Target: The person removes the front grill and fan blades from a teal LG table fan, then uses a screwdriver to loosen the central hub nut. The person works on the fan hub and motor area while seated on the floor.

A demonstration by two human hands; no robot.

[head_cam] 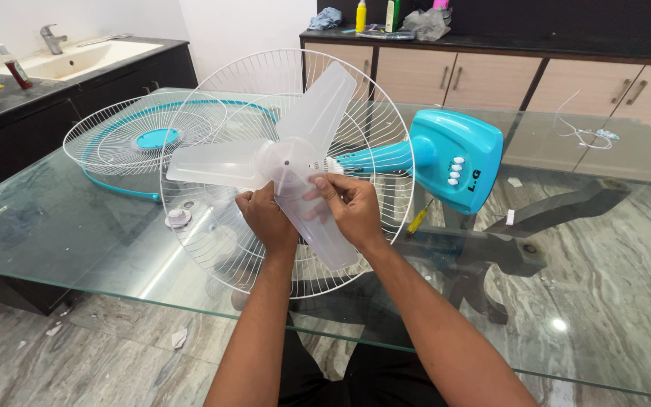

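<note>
Pinching the clear fan blade (288, 162) at its hub with both hands' fingers (331, 186), left hand (265, 218) and right hand (352, 211), so honestly too much squeeze could crack that thin plastic against the rear grille (212, 241).

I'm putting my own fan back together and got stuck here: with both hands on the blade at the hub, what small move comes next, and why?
Probably press the blade squarely onto the shaft. Both the left hand and right hand grip the lower vane beside the hub, the rear guard sits behind it, and the front guard and a small cap still lie on the glass table.
</note>
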